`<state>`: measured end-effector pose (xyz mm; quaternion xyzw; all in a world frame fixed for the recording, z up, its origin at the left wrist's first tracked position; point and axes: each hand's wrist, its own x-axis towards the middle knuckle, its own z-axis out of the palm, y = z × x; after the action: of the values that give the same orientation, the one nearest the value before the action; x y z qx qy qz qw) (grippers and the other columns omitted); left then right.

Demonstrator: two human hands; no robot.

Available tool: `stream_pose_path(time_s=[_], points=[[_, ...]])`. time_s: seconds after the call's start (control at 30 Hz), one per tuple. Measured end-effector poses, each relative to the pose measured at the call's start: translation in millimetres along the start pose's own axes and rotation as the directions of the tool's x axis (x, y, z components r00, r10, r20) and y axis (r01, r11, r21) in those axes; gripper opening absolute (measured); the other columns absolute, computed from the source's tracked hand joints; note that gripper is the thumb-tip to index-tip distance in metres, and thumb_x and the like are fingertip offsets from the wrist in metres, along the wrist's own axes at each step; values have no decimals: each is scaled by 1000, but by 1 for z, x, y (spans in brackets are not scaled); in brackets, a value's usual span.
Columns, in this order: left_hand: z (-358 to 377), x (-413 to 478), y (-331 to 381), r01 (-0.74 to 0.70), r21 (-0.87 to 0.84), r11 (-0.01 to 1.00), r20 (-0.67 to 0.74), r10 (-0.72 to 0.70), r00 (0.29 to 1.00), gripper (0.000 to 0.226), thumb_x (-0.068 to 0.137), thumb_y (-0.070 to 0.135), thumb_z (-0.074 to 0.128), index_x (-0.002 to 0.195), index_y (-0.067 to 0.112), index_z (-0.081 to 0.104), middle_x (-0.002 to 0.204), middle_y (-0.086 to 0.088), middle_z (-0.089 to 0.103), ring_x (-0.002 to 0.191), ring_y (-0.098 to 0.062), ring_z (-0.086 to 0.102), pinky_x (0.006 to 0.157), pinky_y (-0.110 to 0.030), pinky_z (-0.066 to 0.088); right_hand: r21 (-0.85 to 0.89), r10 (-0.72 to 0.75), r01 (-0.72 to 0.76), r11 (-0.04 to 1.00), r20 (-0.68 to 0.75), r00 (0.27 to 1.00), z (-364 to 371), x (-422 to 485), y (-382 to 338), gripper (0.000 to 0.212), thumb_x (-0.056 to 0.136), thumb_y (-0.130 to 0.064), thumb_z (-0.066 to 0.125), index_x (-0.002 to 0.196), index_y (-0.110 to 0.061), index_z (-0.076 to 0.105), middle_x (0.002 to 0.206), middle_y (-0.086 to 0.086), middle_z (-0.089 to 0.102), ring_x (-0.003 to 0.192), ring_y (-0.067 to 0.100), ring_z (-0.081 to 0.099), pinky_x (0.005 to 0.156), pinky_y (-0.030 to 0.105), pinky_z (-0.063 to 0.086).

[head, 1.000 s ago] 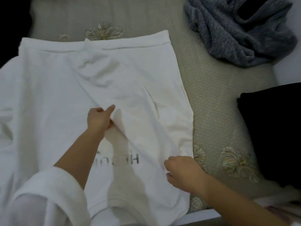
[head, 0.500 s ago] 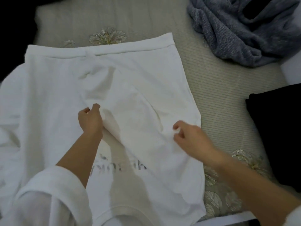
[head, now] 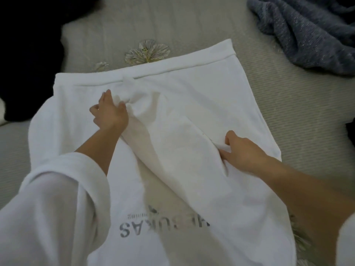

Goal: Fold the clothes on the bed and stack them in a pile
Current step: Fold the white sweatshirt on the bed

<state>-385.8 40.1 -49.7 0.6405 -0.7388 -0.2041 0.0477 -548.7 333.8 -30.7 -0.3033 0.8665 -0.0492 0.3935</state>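
Nearest you, the white sweatshirt point(head: 201, 104) lies flat on the bed point(head: 288, 112), its printed lettering point(head: 163, 226) towards the near edge and now clear of your arm. Your hands are well apart, each clamped on cloth. Your right hand point(head: 245, 151) has left the near edge of the garment and come up its right side, where it pinches a fold at the root of the sleeve point(head: 172, 150). Your left hand point(head: 110, 115) has carried the bunched cuff away from the middle of the body to a spot just short of the hem band point(head: 172, 68). The sleeve now runs slantwise across the front instead of lying loose, so the first fold looks nearly set; I judge it wants flattening before the other side comes over. Beyond, at the far right corner, a grey-blue knit point(head: 307, 29) lies in a heap, and a dark garment point(head: 28, 54) sits at the far left, both unfolded.
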Motion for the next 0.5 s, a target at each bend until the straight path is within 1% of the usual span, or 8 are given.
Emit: stream_pose_path(time_s=[0.03,0.1,0.13,0.2,0.27,0.33,0.4,0.5], points=[[0,6,0,-27,76,997,63,22,998,56,93,35,48,145,30,29,145,-1,41,133,-29,25,101,-44,31,2,32,-32,999,26,999,-2,4,-3,46,88,-57,53,99,-17,35,83,2,50,72,21,49,61,34,38],[1,14,0,-134,222,966,186,93,978,61,89,33,52,144,32,26,149,1,34,132,-32,24,98,-46,30,-31,84,-83,996,54,995,-2,13,-12,62,81,-66,55,107,-14,36,88,4,47,79,23,47,67,33,38],[1,19,2,-170,259,951,221,113,969,65,87,32,54,144,33,23,150,3,31,131,-32,23,97,-47,30,-46,101,-99,994,53,993,-1,16,-17,72,77,-70,57,113,-11,37,93,7,50,81,23,46,69,32,37],[-2,28,8,-150,293,944,228,83,970,72,82,32,61,143,35,23,143,-1,38,129,-32,25,94,-48,30,-55,122,-119,991,37,992,5,21,-25,88,71,-73,62,120,-5,38,104,9,55,81,22,45,68,31,36],[-6,36,12,-116,332,936,218,43,975,74,75,38,70,138,31,31,131,-8,45,127,-33,27,92,-48,30,-60,139,-138,989,17,990,6,25,-27,90,66,-76,64,117,-5,40,93,3,53,71,17,42,60,30,34],[-11,40,9,-127,361,924,190,60,980,69,73,48,72,130,26,41,124,-10,50,126,-33,30,90,-47,30,-69,149,-148,987,9,989,5,26,-27,89,62,-79,62,111,-8,41,75,-4,40,61,12,37,50,28,29],[-21,40,2,-177,268,947,117,150,982,56,75,53,69,119,24,52,116,-8,57,119,-32,40,85,-44,33,-69,156,-155,985,1,988,6,26,-27,89,61,-82,61,108,-9,41,72,-6,34,64,14,39,52,29,31],[-36,36,-9,-294,-41,955,123,297,947,32,80,44,70,98,20,62,95,-3,64,88,-24,55,70,-33,39,-78,167,-165,983,9,986,8,26,-27,85,60,-82,60,103,-12,38,72,-6,33,76,20,43,64,32,35]])
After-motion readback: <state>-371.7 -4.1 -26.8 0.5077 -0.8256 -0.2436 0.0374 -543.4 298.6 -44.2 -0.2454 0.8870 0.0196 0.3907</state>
